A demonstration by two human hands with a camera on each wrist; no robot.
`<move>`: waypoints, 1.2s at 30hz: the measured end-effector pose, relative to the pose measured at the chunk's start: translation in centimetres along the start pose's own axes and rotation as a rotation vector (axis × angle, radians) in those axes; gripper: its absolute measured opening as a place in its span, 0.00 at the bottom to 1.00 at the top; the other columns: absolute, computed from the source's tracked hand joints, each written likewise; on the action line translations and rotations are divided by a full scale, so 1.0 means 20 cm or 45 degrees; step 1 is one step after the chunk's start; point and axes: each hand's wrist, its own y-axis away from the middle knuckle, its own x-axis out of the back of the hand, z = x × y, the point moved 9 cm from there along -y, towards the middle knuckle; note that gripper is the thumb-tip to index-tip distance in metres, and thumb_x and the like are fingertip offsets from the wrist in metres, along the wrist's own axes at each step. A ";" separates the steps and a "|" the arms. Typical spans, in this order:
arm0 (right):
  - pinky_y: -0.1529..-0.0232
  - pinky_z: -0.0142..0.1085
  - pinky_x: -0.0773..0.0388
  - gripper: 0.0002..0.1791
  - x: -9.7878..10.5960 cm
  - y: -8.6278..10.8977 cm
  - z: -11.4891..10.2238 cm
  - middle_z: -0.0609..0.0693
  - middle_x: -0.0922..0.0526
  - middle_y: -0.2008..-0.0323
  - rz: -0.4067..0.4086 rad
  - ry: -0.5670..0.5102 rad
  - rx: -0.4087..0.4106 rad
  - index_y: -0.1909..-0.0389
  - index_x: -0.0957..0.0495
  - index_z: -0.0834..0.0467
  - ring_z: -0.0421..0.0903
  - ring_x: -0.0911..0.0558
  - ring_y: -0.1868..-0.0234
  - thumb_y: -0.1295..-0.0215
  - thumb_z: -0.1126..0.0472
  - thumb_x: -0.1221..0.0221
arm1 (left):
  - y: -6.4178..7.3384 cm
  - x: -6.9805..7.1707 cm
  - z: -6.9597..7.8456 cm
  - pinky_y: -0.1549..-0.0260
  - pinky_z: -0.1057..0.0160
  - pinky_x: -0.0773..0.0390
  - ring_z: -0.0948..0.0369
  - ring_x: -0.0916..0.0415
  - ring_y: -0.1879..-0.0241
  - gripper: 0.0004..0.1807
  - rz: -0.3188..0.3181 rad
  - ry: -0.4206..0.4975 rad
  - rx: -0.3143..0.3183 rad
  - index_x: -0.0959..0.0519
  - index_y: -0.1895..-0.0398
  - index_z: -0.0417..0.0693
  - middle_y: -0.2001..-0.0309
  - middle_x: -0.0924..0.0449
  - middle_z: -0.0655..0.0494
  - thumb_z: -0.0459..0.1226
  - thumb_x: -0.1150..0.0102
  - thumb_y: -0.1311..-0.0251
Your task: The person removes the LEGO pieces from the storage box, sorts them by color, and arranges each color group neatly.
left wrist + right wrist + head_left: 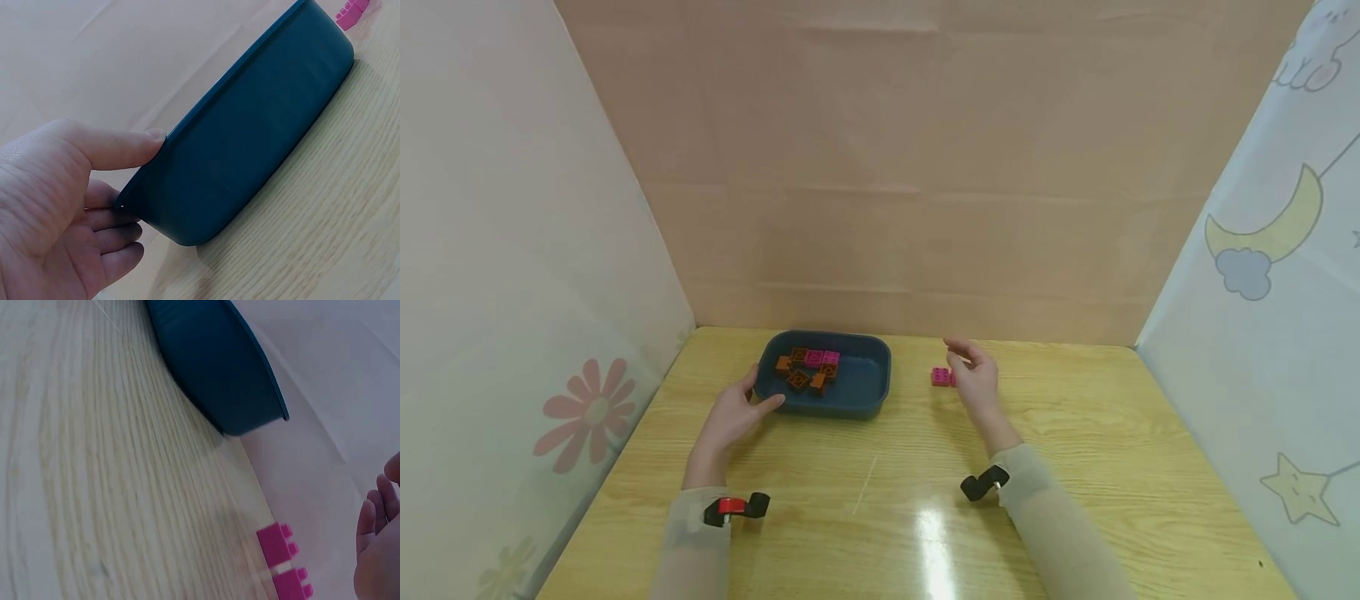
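Observation:
A dark blue plastic tray stands toward the back left of the table. My left hand grips its left front corner, with the thumb on the front rim and the fingers at the left end. Inside lie several building bricks, orange ones and pink ones, grouped in the left half. To the right of the tray, my right hand is held with loosely bent fingers and nothing in them. Close by are two pink building bricks, one beside the other, studs up on the table.
The wooden table meets a brown paper wall right behind the tray. White printed cloth hangs on the left and on the right. Each wrist wears a small black camera mount, the left one partly red.

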 end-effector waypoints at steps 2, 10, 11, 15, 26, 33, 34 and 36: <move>0.47 0.28 0.18 0.15 -0.05 0.01 -0.02 0.67 0.19 0.40 -0.037 -0.012 0.024 0.41 0.17 0.68 0.59 0.19 0.38 0.23 0.71 0.42 | 0.00 0.00 -0.01 0.23 0.40 0.41 0.34 0.48 0.20 0.51 -0.001 0.005 0.009 0.53 0.16 0.29 0.17 0.52 0.30 0.45 0.33 0.25; 0.57 0.26 0.19 0.14 -0.26 0.03 -0.06 0.62 0.16 0.44 -0.180 -0.022 0.067 0.42 0.16 0.69 0.56 0.15 0.48 0.24 0.71 0.39 | 0.00 0.01 -0.02 0.23 0.40 0.41 0.34 0.49 0.20 0.51 -0.006 0.010 0.036 0.54 0.16 0.30 0.17 0.53 0.31 0.45 0.34 0.25; 0.53 0.27 0.18 0.14 -0.30 0.03 -0.07 0.63 0.15 0.44 -0.191 -0.003 0.081 0.42 0.16 0.69 0.58 0.15 0.45 0.24 0.71 0.39 | 0.00 0.01 -0.02 0.23 0.40 0.41 0.34 0.49 0.20 0.51 -0.006 0.012 0.035 0.54 0.16 0.30 0.17 0.54 0.31 0.45 0.33 0.25; 0.43 0.38 0.17 0.14 -0.45 0.03 -0.10 0.66 0.14 0.44 -0.255 0.056 0.116 0.42 0.16 0.70 0.61 0.16 0.41 0.24 0.71 0.38 | 0.00 0.02 -0.02 0.23 0.40 0.41 0.34 0.48 0.20 0.51 -0.002 0.003 0.029 0.54 0.16 0.29 0.17 0.54 0.31 0.44 0.33 0.26; 0.37 0.50 0.18 0.17 -0.85 0.05 -0.15 0.59 0.13 0.41 -0.539 0.287 0.142 0.37 0.16 0.62 0.55 0.16 0.39 0.24 0.69 0.39 | 0.01 0.00 -0.02 0.24 0.39 0.40 0.33 0.47 0.21 0.51 0.001 0.021 0.015 0.52 0.16 0.28 0.18 0.52 0.30 0.44 0.32 0.26; 0.38 0.50 0.18 0.18 -0.96 0.01 -0.13 0.55 0.13 0.40 -0.595 0.492 0.132 0.35 0.15 0.58 0.54 0.16 0.40 0.22 0.67 0.39 | 0.00 0.00 0.00 0.25 0.38 0.38 0.32 0.44 0.23 0.52 0.010 -0.008 -0.005 0.51 0.17 0.28 0.18 0.50 0.29 0.46 0.32 0.27; 0.38 0.51 0.18 0.18 -0.97 0.01 -0.13 0.55 0.13 0.40 -0.601 0.518 0.124 0.35 0.16 0.57 0.54 0.16 0.40 0.22 0.67 0.39 | 0.00 0.00 0.00 0.25 0.38 0.38 0.32 0.44 0.22 0.52 0.011 -0.010 -0.005 0.51 0.17 0.28 0.18 0.50 0.29 0.46 0.31 0.27; 0.38 0.51 0.18 0.18 -0.99 0.00 -0.12 0.55 0.13 0.41 -0.616 0.563 0.107 0.35 0.16 0.56 0.54 0.16 0.40 0.21 0.67 0.39 | 0.00 0.00 0.00 0.24 0.39 0.39 0.33 0.44 0.22 0.52 0.010 -0.016 -0.001 0.51 0.16 0.29 0.18 0.50 0.30 0.46 0.31 0.27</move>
